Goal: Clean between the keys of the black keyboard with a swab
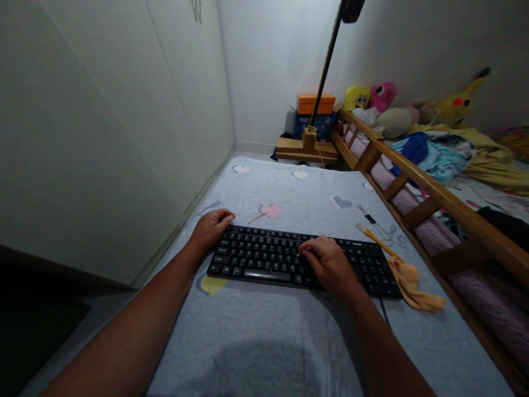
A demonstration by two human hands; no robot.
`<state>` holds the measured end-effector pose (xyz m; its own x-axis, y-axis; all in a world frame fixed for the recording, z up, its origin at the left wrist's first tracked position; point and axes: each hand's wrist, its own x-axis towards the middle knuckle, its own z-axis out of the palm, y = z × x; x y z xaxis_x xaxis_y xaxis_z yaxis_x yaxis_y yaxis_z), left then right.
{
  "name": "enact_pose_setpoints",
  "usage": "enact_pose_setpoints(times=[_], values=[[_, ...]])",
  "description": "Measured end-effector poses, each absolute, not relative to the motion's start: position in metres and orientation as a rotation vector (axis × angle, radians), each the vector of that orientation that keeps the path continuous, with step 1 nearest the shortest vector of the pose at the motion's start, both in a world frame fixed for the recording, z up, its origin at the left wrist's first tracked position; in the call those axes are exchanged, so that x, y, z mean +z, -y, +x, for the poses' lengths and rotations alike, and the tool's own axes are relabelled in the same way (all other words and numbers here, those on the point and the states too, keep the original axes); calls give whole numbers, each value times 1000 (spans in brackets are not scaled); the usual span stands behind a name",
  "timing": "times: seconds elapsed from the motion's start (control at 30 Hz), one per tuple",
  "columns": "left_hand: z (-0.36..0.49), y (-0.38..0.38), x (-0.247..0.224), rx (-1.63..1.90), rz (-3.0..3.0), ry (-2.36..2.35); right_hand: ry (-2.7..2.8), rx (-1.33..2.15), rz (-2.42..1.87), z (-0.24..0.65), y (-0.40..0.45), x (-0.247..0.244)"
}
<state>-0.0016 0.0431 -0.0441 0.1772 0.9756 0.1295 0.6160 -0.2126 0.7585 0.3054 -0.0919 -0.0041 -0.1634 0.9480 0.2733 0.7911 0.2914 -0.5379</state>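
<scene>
A black keyboard (264, 251) lies flat on a pale blue quilted cloth (256, 336) patterned with hearts. At its upper left corner is my left hand (212, 227), its fingers curled together against the keyboard's edge. My right hand (328, 262) is over the keys right of the middle, with thumb and fingers pinched. A small white tip pokes out of that pinch, apparently a cotton swab (305, 251), close to the keys; most of it is hidden by my fingers. Behind the keyboard a second white cotton swab (257, 217) lies by a pink heart.
Right of the keyboard are a yellow-handled brush (382, 242), a tweezer-like metal tool (371, 219) and a crumpled orange cloth (415, 286). A wooden bed rail (438, 204) borders the right side, a white cabinet (124, 121) the left. A wooden stand (308, 146) is beyond.
</scene>
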Motion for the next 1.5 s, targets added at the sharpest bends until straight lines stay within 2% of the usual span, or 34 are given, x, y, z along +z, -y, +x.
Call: enact_pose_setpoints(times=[0.83, 1.5], values=[[-2, -43, -44, 840, 1912, -1497, 1957, 484, -1530, 304, 90, -9], [-3, -44, -46, 827, 1927, -1505, 1892, 340, -1544, 308, 86, -16]])
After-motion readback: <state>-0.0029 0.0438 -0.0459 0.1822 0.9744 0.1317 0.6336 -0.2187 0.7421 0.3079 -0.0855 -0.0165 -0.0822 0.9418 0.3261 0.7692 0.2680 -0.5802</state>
